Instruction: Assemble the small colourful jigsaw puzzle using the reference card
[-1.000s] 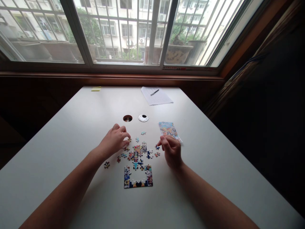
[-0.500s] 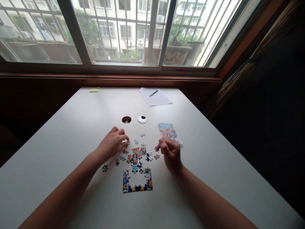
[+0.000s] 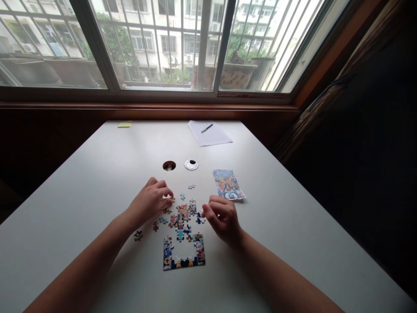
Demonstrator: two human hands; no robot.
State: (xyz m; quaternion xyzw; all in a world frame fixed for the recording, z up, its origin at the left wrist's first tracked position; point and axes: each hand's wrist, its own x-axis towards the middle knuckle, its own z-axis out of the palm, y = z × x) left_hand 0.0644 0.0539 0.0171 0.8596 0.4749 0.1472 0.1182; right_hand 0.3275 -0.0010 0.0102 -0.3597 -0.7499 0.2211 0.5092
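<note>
My left hand has its thumb and fingers closed around a small puzzle piece, mostly hidden by the fingertips. To its right lies a partly joined cluster of colourful puzzle pieces. My right hand is closed in a pinch at the cluster's right side; whatever its fingertips hold is hidden. Dark blue pieces lie just left of those fingertips. Nearer to me is a joined puzzle border, its middle showing the white table. A loose dark piece rests beside my left forearm.
A picture card lies beyond my right hand. Farther back are a round hole, a silver grommet cover, paper sheets with a pen, and yellow sticky notes. A barred window stands behind the table.
My right hand has moved left toward the cluster, covering loose pieces that showed beside it. My left hand stays nearly in place. The whole view has shifted slightly.
</note>
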